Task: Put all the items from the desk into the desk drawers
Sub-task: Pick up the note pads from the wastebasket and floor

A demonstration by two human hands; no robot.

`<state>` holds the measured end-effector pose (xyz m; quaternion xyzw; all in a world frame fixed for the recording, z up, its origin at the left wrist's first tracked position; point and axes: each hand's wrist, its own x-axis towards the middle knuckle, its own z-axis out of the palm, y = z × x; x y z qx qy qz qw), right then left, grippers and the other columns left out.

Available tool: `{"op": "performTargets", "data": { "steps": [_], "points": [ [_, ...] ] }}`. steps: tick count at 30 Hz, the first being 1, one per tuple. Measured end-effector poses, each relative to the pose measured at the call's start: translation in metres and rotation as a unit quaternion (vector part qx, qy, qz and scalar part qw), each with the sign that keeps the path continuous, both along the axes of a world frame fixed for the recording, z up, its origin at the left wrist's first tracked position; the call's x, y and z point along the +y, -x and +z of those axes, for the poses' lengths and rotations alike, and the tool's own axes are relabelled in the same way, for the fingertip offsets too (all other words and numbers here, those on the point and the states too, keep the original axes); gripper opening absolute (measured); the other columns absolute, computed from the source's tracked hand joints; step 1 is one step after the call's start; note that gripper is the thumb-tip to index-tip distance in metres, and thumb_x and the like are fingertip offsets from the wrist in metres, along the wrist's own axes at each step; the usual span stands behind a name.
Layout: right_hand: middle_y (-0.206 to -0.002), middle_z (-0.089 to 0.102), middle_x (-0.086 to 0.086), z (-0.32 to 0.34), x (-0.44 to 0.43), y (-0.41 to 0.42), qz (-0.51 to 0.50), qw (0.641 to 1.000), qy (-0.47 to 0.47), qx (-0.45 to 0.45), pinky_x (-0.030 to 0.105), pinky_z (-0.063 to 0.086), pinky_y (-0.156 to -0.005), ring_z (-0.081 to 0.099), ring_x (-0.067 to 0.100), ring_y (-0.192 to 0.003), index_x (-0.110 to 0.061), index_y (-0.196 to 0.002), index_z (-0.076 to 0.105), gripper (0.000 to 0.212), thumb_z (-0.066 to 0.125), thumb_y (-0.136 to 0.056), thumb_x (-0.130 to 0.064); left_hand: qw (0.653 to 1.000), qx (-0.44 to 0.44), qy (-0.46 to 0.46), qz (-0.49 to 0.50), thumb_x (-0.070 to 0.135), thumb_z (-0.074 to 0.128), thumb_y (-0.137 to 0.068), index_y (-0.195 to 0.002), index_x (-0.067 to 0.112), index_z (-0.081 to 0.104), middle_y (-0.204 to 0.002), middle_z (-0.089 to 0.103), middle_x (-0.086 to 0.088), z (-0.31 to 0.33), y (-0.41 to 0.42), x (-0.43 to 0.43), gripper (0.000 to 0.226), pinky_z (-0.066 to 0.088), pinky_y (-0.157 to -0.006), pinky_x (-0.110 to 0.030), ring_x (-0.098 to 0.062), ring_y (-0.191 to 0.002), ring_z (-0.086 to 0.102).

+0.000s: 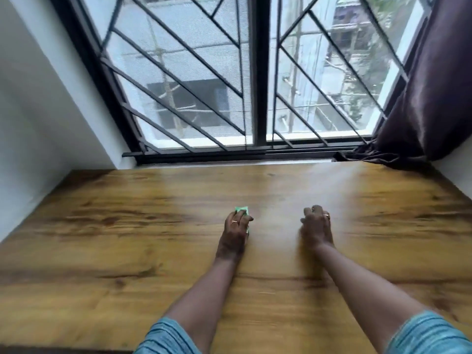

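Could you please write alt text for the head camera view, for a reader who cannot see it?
Two bare hands reach out over a wooden desk: the left hand covers a small green item, while the blurred right hand looks empty. Beyond the desk are a barred window and, at right, a dark curtain.

Both arms wear blue ribbed sleeves pushed up past the forearm. The left hand (233, 229) wears a ring. So does the right hand (316, 226).

window (258, 72) with diagonal grille behind desk, dark curtain (431, 93) bunched at right, white wall (33, 98) at left
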<state>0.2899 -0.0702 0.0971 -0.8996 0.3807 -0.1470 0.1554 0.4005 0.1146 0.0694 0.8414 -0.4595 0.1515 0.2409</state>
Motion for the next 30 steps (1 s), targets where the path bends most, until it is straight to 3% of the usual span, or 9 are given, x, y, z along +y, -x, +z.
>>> {"op": "performTargets", "data": {
  "steps": [3, 7, 15, 17, 19, 21, 23, 26, 30],
  "points": [
    [-0.085, 0.063, 0.026, 0.003, 0.054, -0.029, 0.123, 0.991, 0.047, -0.02, 0.041, 0.051, -0.067, 0.061, 0.045, -0.075, 0.003, -0.074, 0.065, 0.011, 0.072, -0.067, 0.008, 1.0, 0.011, -0.005, 0.026, -0.005, 0.087, -0.045, -0.104, 0.02, 0.048, -0.102, 0.071, -0.01, 0.004, 0.004, 0.048, 0.075, 0.056, -0.082, -0.036, -0.034, -0.094, 0.069],
    [-0.067, 0.063, 0.015, 0.008, 0.152, -0.061, 0.255, 0.963, 0.088, -0.015, 0.036, 0.05, -0.046, 0.06, 0.038, -0.053, -0.004, -0.062, 0.062, 0.03, 0.088, -0.048, 0.003, 0.996, 0.024, -0.014, 0.08, -0.005, 0.087, -0.048, -0.105, 0.019, 0.049, -0.104, 0.07, -0.012, 0.007, 0.008, 0.135, 0.073, 0.056, -0.082, -0.038, -0.035, -0.095, 0.069],
    [-0.082, 0.065, 0.015, 0.006, 0.387, -0.078, 0.36, 0.923, 0.111, -0.075, 0.035, 0.05, -0.052, 0.063, 0.035, -0.068, -0.007, -0.075, 0.066, 0.022, 0.084, -0.063, -0.01, 0.987, -0.023, 0.018, 0.155, 0.006, 0.058, -0.075, -0.11, 0.017, 0.051, -0.108, 0.069, -0.016, -0.008, 0.031, 0.365, 0.037, 0.055, -0.087, -0.04, -0.028, -0.108, 0.055],
    [-0.085, 0.064, 0.016, -0.003, 0.434, -0.075, 0.408, 0.898, 0.117, -0.113, 0.034, 0.052, -0.053, 0.062, 0.034, -0.069, -0.006, -0.08, 0.065, 0.011, 0.071, -0.075, -0.013, 0.981, -0.029, 0.018, 0.189, 0.012, 0.051, -0.081, -0.112, 0.013, 0.054, -0.108, 0.069, -0.016, -0.02, 0.042, 0.408, 0.031, 0.056, -0.085, -0.04, -0.03, -0.106, 0.06],
    [-0.09, 0.064, 0.015, -0.017, 0.48, -0.067, 0.468, 0.864, 0.128, -0.137, 0.034, 0.053, -0.056, 0.061, 0.032, -0.072, -0.007, -0.085, 0.065, 0.019, 0.053, -0.082, -0.021, 0.976, -0.013, 0.014, 0.218, 0.013, 0.047, -0.083, -0.117, 0.009, 0.053, -0.113, 0.065, -0.016, -0.035, 0.054, 0.449, 0.035, 0.057, -0.085, -0.041, -0.028, -0.111, 0.054],
    [-0.092, 0.064, 0.013, -0.032, 0.516, -0.057, 0.503, 0.846, 0.118, -0.13, 0.033, 0.051, -0.058, 0.06, 0.03, -0.074, -0.009, -0.087, 0.066, 0.021, 0.049, -0.083, -0.021, 0.962, 0.016, 0.013, 0.273, 0.012, 0.044, -0.085, -0.122, 0.01, 0.049, -0.121, 0.057, -0.012, -0.05, 0.065, 0.48, 0.038, 0.055, -0.09, -0.04, -0.025, -0.116, 0.048],
    [-0.091, 0.063, 0.012, -0.051, 0.542, -0.045, 0.52, 0.843, 0.092, -0.107, 0.031, 0.051, -0.059, 0.06, 0.029, -0.075, -0.011, -0.087, 0.066, 0.01, 0.06, -0.08, -0.016, 0.942, 0.087, 0.017, 0.323, 0.014, 0.045, -0.088, -0.124, 0.011, 0.05, -0.125, 0.059, -0.01, -0.064, 0.078, 0.505, 0.037, 0.053, -0.093, -0.037, -0.026, -0.119, 0.054],
    [-0.09, 0.063, 0.01, -0.097, 0.576, -0.042, 0.532, 0.846, 0.034, -0.009, 0.031, 0.051, -0.056, 0.062, 0.028, -0.075, -0.012, -0.081, 0.065, 0.017, 0.079, -0.071, -0.015, 0.914, 0.196, 0.027, 0.354, 0.002, 0.072, -0.07, -0.113, 0.006, 0.061, -0.113, 0.067, -0.015, -0.115, 0.094, 0.534, 0.044, 0.058, -0.082, -0.038, -0.032, -0.103, 0.067],
    [-0.128, 0.046, 0.011, -0.173, 0.608, -0.053, 0.528, 0.83, -0.042, 0.172, 0.036, 0.044, -0.09, 0.048, 0.031, -0.117, -0.01, -0.118, 0.055, 0.029, 0.052, -0.093, -0.024, 0.813, 0.349, 0.085, 0.458, 0.003, 0.063, -0.085, -0.122, 0.006, 0.06, -0.126, 0.058, -0.007, -0.178, 0.096, 0.549, 0.038, 0.043, -0.091, -0.019, -0.023, -0.114, 0.058]
  ]
}}
